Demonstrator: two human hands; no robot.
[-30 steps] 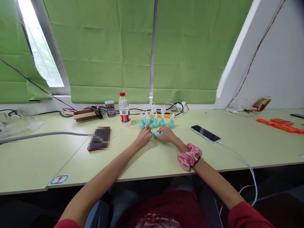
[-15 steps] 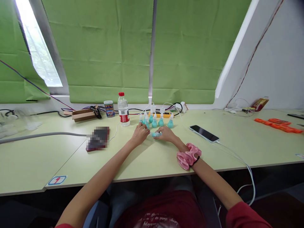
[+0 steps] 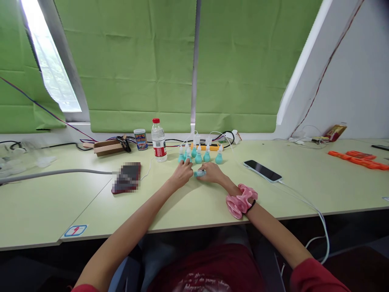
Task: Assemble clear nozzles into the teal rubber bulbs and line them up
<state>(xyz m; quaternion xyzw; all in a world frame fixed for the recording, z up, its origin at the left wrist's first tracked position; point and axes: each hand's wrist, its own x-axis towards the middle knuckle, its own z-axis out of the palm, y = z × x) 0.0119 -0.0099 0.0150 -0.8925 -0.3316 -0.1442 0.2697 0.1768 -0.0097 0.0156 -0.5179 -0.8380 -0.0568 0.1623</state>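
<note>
Lying on its side between my hands is a small nasal aspirator (image 3: 199, 173), with a teal bulb and a clear part. My right hand (image 3: 213, 172) closes its fingers around the right side of it. My left hand (image 3: 182, 173) is close to its left end, fingers bent and thumb beside it; whatever the fingertips pinch is hidden. Just beyond my fingers, several more teal aspirators (image 3: 198, 157) stand upright with their pale tips up. One of them is partly behind my left fingers.
A water bottle (image 3: 159, 142) and a can (image 3: 140, 140) stand behind on the left, by a cardboard box (image 3: 109, 147). A phone (image 3: 263, 170) with a white cable lies to the right. A dark blurred device (image 3: 127, 178) lies left. Orange parts (image 3: 358, 159) lie far right.
My left hand has shifted slightly, its fingers bent over near the standing aspirators. The aspirator in my right hand is turned a little; the view has moved slightly.
</note>
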